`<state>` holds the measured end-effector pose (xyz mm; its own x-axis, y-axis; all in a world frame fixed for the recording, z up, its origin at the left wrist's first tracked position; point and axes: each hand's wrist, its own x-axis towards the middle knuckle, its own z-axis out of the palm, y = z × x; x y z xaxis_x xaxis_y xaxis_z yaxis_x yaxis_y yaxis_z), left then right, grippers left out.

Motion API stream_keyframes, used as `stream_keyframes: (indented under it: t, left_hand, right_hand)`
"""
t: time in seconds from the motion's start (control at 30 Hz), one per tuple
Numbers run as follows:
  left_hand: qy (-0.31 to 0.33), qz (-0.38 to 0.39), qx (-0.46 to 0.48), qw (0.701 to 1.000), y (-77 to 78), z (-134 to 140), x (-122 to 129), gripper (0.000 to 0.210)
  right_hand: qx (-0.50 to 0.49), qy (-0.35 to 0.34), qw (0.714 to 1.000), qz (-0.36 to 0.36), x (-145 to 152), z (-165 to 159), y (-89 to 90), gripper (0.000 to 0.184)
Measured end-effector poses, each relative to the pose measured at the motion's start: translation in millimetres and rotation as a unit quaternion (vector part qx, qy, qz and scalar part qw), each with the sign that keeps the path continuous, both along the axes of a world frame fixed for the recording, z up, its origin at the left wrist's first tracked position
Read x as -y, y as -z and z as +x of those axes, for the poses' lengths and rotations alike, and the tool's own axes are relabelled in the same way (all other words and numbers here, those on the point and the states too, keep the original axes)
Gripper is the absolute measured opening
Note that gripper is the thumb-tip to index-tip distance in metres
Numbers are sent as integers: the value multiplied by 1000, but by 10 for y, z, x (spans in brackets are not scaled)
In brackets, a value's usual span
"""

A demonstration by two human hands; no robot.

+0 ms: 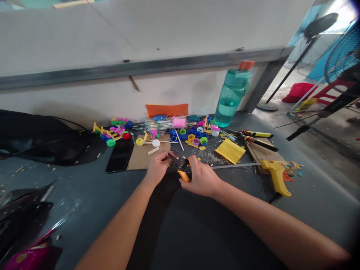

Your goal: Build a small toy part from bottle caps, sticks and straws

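Note:
My right hand (205,177) is wrapped round the orange handles of a pair of dark-jawed pliers (179,160), whose jaws point up and left. Close to those jaws, my left hand (156,168) is closed in a pinch; what lies between its fingertips is too small to make out. Beyond the left hand is a flat piece of brown cardboard (137,158), with a short pale stick (153,150) and a white bottle cap (155,143) on it. Several blue, green and yellow caps (192,137) cluster behind the pliers, near scattered pale chips.
A yellow glue gun (274,176) with a long glue stick lies to the right, near yellow-and-black pliers (260,140) and folded yellow foam (230,151). A teal water bottle (229,101) stands behind. Left are a black phone (119,157), small cap-wheeled models (114,133) and a black bag (36,138).

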<state>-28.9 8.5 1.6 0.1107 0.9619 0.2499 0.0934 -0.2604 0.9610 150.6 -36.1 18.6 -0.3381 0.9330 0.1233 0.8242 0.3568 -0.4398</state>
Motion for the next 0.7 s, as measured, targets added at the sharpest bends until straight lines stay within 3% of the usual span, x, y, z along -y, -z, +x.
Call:
stream_keyframes:
  t: [0.2, 0.4, 0.7]
  left_hand:
    - [15, 11, -27, 999, 27, -42, -12, 7]
    - [8, -7, -17, 1000, 42, -9, -14, 10]
    - [14, -92, 71, 993, 22, 46, 29, 22]
  right_hand:
    - [-6, -29, 999, -14, -10, 28, -18, 35]
    - [-39, -33, 998, -21, -56, 34, 89, 27]
    - [-252, 80, 958, -107, -167, 71, 66, 34]
